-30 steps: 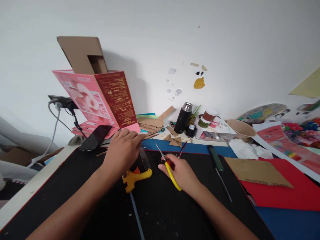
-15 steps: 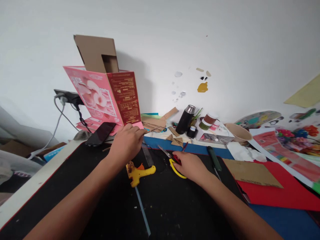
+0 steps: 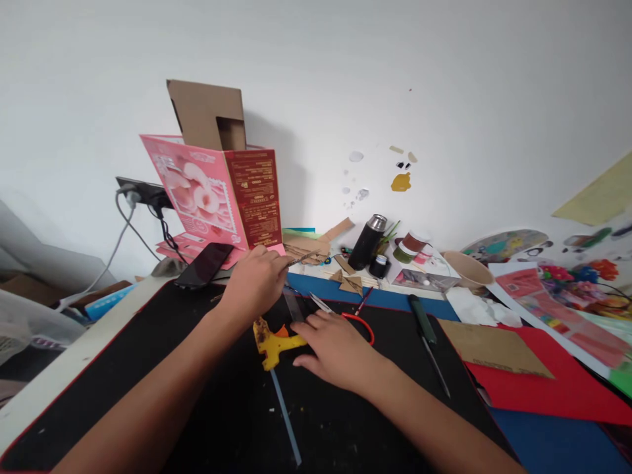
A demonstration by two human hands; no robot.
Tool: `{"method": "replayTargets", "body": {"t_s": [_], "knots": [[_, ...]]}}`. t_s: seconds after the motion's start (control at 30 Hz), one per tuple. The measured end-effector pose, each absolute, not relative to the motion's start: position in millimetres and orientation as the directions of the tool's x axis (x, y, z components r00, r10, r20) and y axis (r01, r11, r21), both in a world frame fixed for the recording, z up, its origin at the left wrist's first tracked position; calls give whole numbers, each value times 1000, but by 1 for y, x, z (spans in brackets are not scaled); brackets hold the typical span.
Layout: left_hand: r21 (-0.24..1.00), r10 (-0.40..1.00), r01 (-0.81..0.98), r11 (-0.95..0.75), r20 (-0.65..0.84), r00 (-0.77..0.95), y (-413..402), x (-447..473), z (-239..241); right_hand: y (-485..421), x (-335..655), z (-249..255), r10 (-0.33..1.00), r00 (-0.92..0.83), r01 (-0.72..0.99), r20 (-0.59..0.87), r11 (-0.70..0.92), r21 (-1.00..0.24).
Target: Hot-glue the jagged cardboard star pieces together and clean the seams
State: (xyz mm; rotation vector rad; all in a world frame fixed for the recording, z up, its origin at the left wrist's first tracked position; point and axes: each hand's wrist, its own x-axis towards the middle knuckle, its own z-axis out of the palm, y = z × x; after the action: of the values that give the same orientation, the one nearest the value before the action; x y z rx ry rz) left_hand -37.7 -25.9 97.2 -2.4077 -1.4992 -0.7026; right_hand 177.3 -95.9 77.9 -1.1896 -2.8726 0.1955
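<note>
My left hand [image 3: 254,283] is closed in a pinch on thin brown cardboard strips [image 3: 302,258] at the far edge of the black mat [image 3: 148,368]. My right hand [image 3: 332,347] lies over the mat with fingers spread, reaching onto the handle of a yellow glue gun [image 3: 274,341] with a glue stick trailing toward me. Scissors with red and yellow handles [image 3: 359,322] lie on the mat just right of that hand, not held. A metal ruler [image 3: 293,304] lies between my hands.
A pink box [image 3: 217,194] stands at the back with a phone [image 3: 203,264] in front. A dark flask [image 3: 368,241], jars, a paper cup [image 3: 467,268], a green-handled tool [image 3: 424,320], brown cardboard [image 3: 494,339] on red paper [image 3: 557,388] sit to the right.
My right hand put the scissors down on the mat and moved left onto the glue gun. The left hand kept its pinch on the strips. The view shifted slightly.
</note>
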Motion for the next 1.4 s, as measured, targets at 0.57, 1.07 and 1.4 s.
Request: {"method": "replayTargets", "body": {"t_s": [0.57,1.07,1.4], "knots": [[157,755,868,-470,580,304,-22,-45,104,-80,159,49,718,-696,683,37,676,-278],[533,776,777,-334,623,-94,-7,-64,87,-51,197,33,993,-116,-368,0,-43,-929],[-43,631,865,-499,667,397,1,-58,54,-46,233,37,979,-163,-622,-121,-197,-758]]}}
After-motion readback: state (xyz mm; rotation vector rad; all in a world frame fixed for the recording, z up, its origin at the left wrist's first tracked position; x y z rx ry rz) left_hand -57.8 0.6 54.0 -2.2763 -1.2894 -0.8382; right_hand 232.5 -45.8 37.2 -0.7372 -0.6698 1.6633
